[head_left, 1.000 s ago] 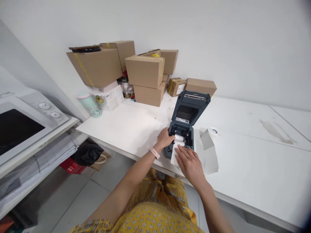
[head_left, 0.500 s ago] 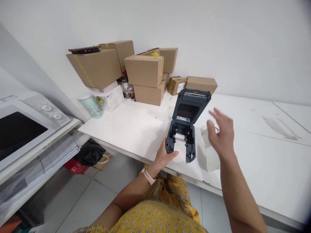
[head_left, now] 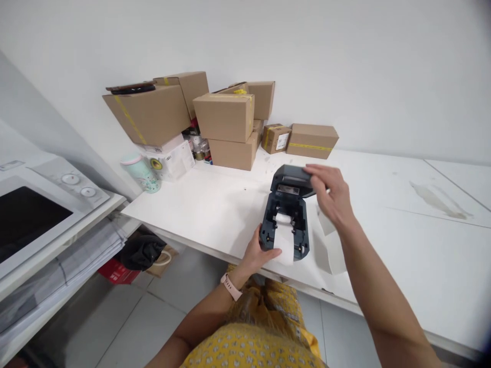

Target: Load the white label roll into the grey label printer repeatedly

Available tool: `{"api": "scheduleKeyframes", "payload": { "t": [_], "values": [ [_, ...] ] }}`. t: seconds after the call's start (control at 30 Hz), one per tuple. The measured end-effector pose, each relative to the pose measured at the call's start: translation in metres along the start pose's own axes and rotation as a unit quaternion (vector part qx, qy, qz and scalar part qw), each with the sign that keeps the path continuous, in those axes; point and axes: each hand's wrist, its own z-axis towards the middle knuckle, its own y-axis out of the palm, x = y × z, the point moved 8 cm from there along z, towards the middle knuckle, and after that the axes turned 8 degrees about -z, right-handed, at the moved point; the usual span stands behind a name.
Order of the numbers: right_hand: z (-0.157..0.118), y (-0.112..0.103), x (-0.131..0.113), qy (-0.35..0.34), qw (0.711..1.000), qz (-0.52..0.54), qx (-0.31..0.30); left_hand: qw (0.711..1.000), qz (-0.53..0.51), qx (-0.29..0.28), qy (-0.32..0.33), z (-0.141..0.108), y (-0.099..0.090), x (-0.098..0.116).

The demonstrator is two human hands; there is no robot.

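Observation:
A dark label printer [head_left: 302,217] stands near the table's front edge, its lid [head_left: 293,176] tilted partly down over the body. White label paper [head_left: 284,243] runs from the roll inside out over the front. My left hand [head_left: 258,251] is closed round the printer's front left corner, its thumb pressing the paper strip's edge. At the lid's far right edge, my right hand [head_left: 330,191] has its fingers bent over the top and its thumb below. Right of the printer lies a loose piece of white paper [head_left: 333,253], partly behind my right wrist.
Cardboard boxes [head_left: 224,117] are stacked against the wall, with a low box [head_left: 312,140] behind the printer. A mint tumbler [head_left: 141,174] stands at the table's left end. Further left is a white microwave [head_left: 57,176] on a shelf.
My right hand has moved from the air beside the printer onto its lid. The lid has come down from nearly upright to a lower tilt. My left hand stays at the corner.

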Motion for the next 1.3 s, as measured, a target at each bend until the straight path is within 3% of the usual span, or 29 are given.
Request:
{"api": "scheduleKeyframes", "payload": {
  "t": [0.1,0.2,0.33,0.5,0.7,0.93,1.07,1.2,1.3],
  "values": [
    [-0.071,0.0,-0.033,-0.056,0.997,-0.046,-0.005,1.0,-0.005,0.006,0.005,0.001,-0.001,-0.003],
    [-0.133,0.017,-0.046,-0.087,0.992,-0.087,-0.014,1.0,-0.007,0.005,0.017,0.003,0.001,-0.006],
    [-0.174,0.039,-0.041,-0.072,0.991,-0.105,-0.029,1.0,-0.014,-0.013,0.011,-0.001,0.002,-0.008],
    [-0.175,0.04,-0.036,-0.058,0.996,-0.072,-0.018,0.998,-0.001,-0.055,-0.002,-0.007,0.007,0.004],
    [-0.179,0.041,-0.034,-0.037,0.998,-0.044,-0.006,0.998,-0.044,0.04,0.0,0.006,0.005,0.009],
    [-0.183,0.042,-0.032,-0.022,0.999,-0.028,0.038,0.997,-0.037,0.07,0.022,0.014,0.004,0.003],
    [-0.183,0.037,-0.029,0.033,0.999,0.018,0.008,0.998,-0.033,0.043,-0.002,-0.012,-0.001,0.0],
    [-0.188,0.028,-0.022,0.119,0.991,0.056,0.008,0.991,0.087,0.099,-0.035,-0.051,-0.015,-0.001],
    [-0.19,0.028,-0.025,0.117,0.992,0.056,0.008,0.995,0.055,0.01,-0.077,-0.055,0.011,-0.005]
  ]
}}
